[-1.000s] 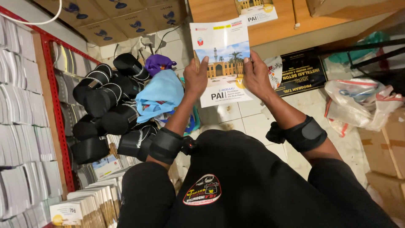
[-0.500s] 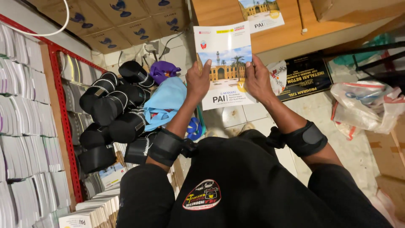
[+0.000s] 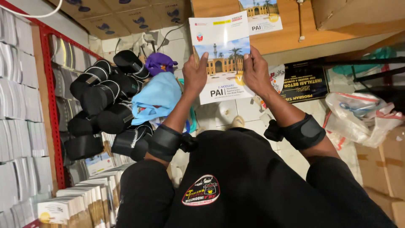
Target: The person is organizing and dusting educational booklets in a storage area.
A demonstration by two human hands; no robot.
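Closest in, the person's black shirt [image 3: 249,185] with a round patch on the chest fills the lower part of the view, and a black wrist strap [image 3: 165,142] sits on the left forearm with another wrist strap [image 3: 304,131] on the right. Both arms reach up to a thin textbook [image 3: 222,55] with a white cover and a picture of a yellow building with palm trees. The left hand [image 3: 195,75] pinches the textbook's left edge, thumb on the front cover and fingers behind it; the right hand [image 3: 255,69] grips the right edge the same way, thumb lying on the cover. The textbook is held upright off the floor, between the two hands. Left of the textbook hangs a cluster of black caps [image 3: 101,105], with a light blue cloth [image 3: 157,96] and a purple cloth [image 3: 159,62] just beside them, and a red metal rack [image 3: 50,101] stacked with paper beyond. Below left of the textbook stand rows of books [image 3: 80,202]. Right of it lies a clear plastic bag [image 3: 358,118] on the tiled floor [image 3: 223,112]. Behind the textbook, a second copy [image 3: 260,14] rests on a wooden board [image 3: 291,29].
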